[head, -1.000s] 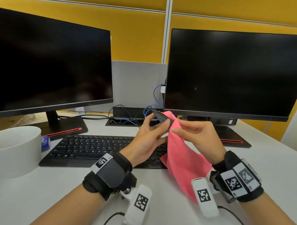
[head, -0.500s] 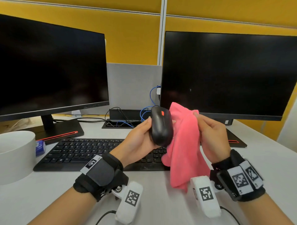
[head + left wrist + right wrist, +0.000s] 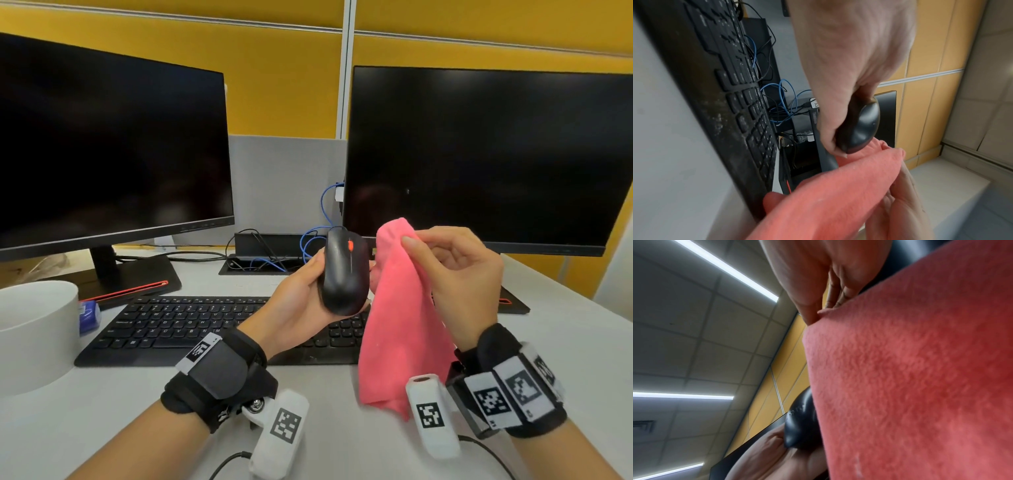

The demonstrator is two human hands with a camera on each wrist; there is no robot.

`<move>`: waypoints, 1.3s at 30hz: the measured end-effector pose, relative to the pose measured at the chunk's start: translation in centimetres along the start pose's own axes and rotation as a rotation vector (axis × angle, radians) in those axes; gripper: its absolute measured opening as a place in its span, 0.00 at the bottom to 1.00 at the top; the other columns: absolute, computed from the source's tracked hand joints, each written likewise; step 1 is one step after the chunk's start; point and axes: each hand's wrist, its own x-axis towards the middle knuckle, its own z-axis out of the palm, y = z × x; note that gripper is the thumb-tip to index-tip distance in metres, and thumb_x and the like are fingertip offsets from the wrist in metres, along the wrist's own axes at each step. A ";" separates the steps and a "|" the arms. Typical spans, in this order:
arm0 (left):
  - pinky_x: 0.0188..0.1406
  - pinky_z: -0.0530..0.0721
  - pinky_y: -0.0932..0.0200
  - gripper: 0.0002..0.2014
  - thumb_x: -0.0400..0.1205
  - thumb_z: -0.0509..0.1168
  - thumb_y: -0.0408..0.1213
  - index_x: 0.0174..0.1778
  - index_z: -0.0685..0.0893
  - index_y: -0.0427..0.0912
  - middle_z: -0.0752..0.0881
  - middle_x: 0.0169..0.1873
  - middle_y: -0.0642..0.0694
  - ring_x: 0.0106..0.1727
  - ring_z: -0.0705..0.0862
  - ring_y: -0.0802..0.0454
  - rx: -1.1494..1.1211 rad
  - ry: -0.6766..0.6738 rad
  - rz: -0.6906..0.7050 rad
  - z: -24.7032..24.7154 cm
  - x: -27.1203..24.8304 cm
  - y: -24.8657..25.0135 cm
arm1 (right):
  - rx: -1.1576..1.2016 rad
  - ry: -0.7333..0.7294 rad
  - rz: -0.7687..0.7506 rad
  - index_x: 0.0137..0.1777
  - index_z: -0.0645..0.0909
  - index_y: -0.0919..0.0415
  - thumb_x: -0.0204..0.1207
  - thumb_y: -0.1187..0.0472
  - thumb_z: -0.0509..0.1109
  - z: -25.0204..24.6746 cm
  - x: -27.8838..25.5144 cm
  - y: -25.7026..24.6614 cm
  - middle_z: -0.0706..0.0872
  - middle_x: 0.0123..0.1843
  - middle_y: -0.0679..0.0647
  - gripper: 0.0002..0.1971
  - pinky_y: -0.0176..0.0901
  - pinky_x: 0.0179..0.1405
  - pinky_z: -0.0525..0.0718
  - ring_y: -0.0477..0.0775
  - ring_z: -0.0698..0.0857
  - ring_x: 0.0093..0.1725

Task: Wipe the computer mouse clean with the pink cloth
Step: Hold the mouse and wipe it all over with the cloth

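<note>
A black computer mouse with a red scroll wheel is held up above the keyboard, its top facing me. My left hand grips it from below and the side; the left wrist view shows the fingers curled round the mouse. Just to the right hangs the pink cloth, pinched near its top by my right hand. The cloth's left edge lies next to the mouse's right side. In the right wrist view the cloth fills most of the picture, with the mouse partly hidden behind it.
A black keyboard lies under the hands. Two dark monitors stand behind, with a cable tray and blue cables between them. A white round container sits at the left. The mouse cord runs back from its front.
My left hand turned the mouse from edge-on to top-facing and lifted it slightly. My right hand drew the cloth off the mouse to the right and holds it higher.
</note>
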 end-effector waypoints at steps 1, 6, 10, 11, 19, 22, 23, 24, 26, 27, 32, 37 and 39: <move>0.71 0.75 0.40 0.24 0.91 0.46 0.48 0.79 0.71 0.42 0.81 0.72 0.38 0.67 0.82 0.42 -0.008 0.018 -0.001 0.2 -0.1 0.0 | -0.001 -0.020 0.012 0.49 0.89 0.62 0.72 0.65 0.78 0.0 0.0 0.0 0.88 0.50 0.58 0.06 0.36 0.50 0.86 0.50 0.88 0.49; 0.62 0.83 0.39 0.24 0.91 0.46 0.49 0.78 0.73 0.43 0.82 0.71 0.38 0.69 0.82 0.41 0.022 0.058 -0.002 0.1 0.1 -0.2 | 0.057 -0.208 0.166 0.56 0.89 0.61 0.71 0.70 0.78 0.6 -0.3 0.3 0.89 0.56 0.56 0.14 0.38 0.57 0.87 0.47 0.90 0.54; 0.62 0.84 0.39 0.24 0.91 0.45 0.49 0.78 0.72 0.43 0.82 0.71 0.38 0.71 0.81 0.40 0.052 0.056 -0.026 -0.1 0.3 -0.4 | 0.072 -0.172 0.194 0.49 0.90 0.61 0.70 0.69 0.80 0.8 -0.5 0.5 0.90 0.53 0.55 0.09 0.43 0.56 0.88 0.50 0.90 0.52; 0.63 0.83 0.39 0.24 0.91 0.45 0.49 0.78 0.73 0.43 0.82 0.71 0.39 0.71 0.82 0.40 0.055 0.056 -0.033 -0.1 0.4 -0.4 | 0.062 -0.138 0.179 0.47 0.90 0.61 0.69 0.68 0.80 0.7 -0.5 0.5 0.90 0.52 0.55 0.07 0.42 0.55 0.88 0.50 0.90 0.51; 0.61 0.82 0.37 0.23 0.90 0.49 0.49 0.76 0.75 0.41 0.83 0.69 0.36 0.65 0.84 0.39 0.034 0.111 -0.083 -0.2 0.7 -1.0 | -0.180 -0.045 0.199 0.36 0.88 0.58 0.71 0.54 0.79 0.0 0.1 2.1 0.90 0.36 0.49 0.08 0.49 0.50 0.89 0.46 0.88 0.41; 0.63 0.80 0.34 0.23 0.90 0.49 0.49 0.76 0.74 0.42 0.83 0.69 0.36 0.68 0.82 0.37 0.013 0.162 -0.065 -0.6 0.9 -0.9 | -0.286 -0.119 0.243 0.38 0.90 0.57 0.75 0.52 0.75 -0.6 0.7 3.0 0.91 0.37 0.50 0.11 0.56 0.50 0.90 0.49 0.90 0.41; 0.64 0.80 0.34 0.23 0.90 0.49 0.49 0.76 0.75 0.42 0.83 0.69 0.36 0.69 0.82 0.36 0.001 0.173 -0.064 -0.7 0.9 -0.9 | -0.302 -0.192 0.292 0.40 0.90 0.57 0.77 0.51 0.73 -0.8 0.9 3.1 0.92 0.38 0.51 0.11 0.55 0.49 0.91 0.51 0.91 0.42; 0.64 0.80 0.35 0.22 0.90 0.49 0.49 0.75 0.75 0.41 0.83 0.69 0.36 0.68 0.82 0.36 -0.009 0.179 -0.067 -0.8 0.9 -0.9 | -0.296 -0.282 0.362 0.42 0.90 0.56 0.78 0.49 0.71 -0.9 1.0 3.0 0.92 0.40 0.52 0.12 0.53 0.49 0.91 0.53 0.92 0.43; 0.62 0.81 0.36 0.22 0.90 0.50 0.48 0.75 0.76 0.41 0.83 0.68 0.36 0.68 0.82 0.36 -0.012 0.181 -0.079 -0.9 0.9 -0.9 | -0.256 -0.475 0.507 0.48 0.90 0.53 0.78 0.41 0.68 -1.0 0.9 2.5 0.93 0.44 0.53 0.17 0.50 0.48 0.92 0.55 0.92 0.46; 0.62 0.82 0.35 0.22 0.90 0.50 0.48 0.75 0.76 0.40 0.83 0.68 0.36 0.68 0.82 0.35 -0.008 0.175 -0.085 -0.9 0.9 -1.0 | -0.244 -0.566 0.548 0.49 0.90 0.51 0.76 0.36 0.67 -0.9 0.8 2.2 0.93 0.46 0.54 0.20 0.50 0.49 0.91 0.55 0.92 0.47; 0.59 0.85 0.41 0.21 0.91 0.47 0.45 0.72 0.77 0.41 0.88 0.63 0.38 0.62 0.88 0.42 0.138 0.100 -0.084 -0.5 0.4 -1.5 | -0.196 -0.912 0.540 0.55 0.90 0.51 0.66 0.39 0.78 0.0 -0.2 1.4 0.93 0.50 0.57 0.22 0.52 0.61 0.85 0.52 0.91 0.53; 0.64 0.81 0.34 0.21 0.91 0.49 0.44 0.74 0.75 0.38 0.83 0.67 0.32 0.67 0.83 0.36 0.015 0.207 0.043 -1.0 0.9 -0.9 | -0.177 -0.882 0.602 0.57 0.89 0.66 0.76 0.70 0.73 -1.3 0.7 2.0 0.92 0.50 0.65 0.11 0.62 0.63 0.85 0.65 0.91 0.54; 0.63 0.81 0.33 0.20 0.91 0.49 0.45 0.73 0.75 0.38 0.82 0.67 0.32 0.66 0.82 0.33 -0.067 0.254 0.097 -1.2 0.9 -0.1 | -0.160 -0.823 0.633 0.57 0.88 0.67 0.81 0.67 0.67 -1.7 1.2 2.0 0.93 0.51 0.63 0.10 0.60 0.64 0.85 0.62 0.91 0.55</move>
